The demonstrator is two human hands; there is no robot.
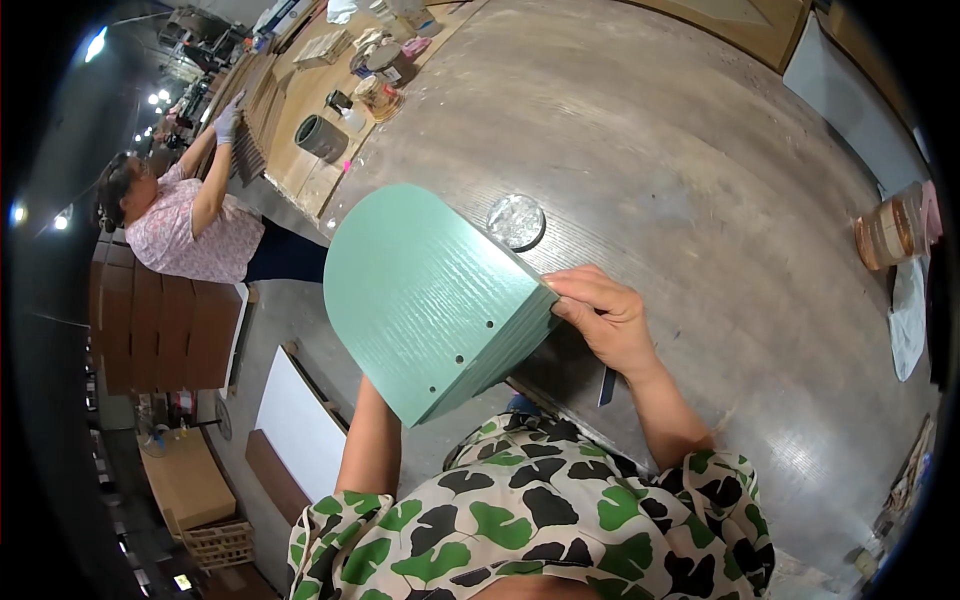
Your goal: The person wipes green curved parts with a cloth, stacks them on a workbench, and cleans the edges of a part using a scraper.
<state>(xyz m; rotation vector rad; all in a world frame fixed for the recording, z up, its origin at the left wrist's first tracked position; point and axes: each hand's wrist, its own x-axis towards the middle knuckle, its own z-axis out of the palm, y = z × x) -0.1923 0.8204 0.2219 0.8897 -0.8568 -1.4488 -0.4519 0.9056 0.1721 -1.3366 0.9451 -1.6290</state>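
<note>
A stack of mint-green wood panels (420, 290), each rounded at one end, is held tilted over the table's near edge. The top panel has a glossy grain and a row of 3 small holes near its straight end. My right hand (608, 318) pinches the stack's right corner, thumb and fingers closed on it. My left forearm (370, 440) reaches up beneath the stack, which hides that hand and its fingers. Just beyond the stack, a clear round glass-like dish (516, 221) sits on the table. A thin dark flat strip (607, 387) lies by my right wrist.
The wide grey-brown table (700, 230) carries a stained jar (888, 232) at far right. Cans and a dark cup (320, 138) stand at the upper left. A person (195, 225) in gloves handles brown slats there. Brown panel stacks (165, 325) and a cardboard box (187, 478) occupy the left floor.
</note>
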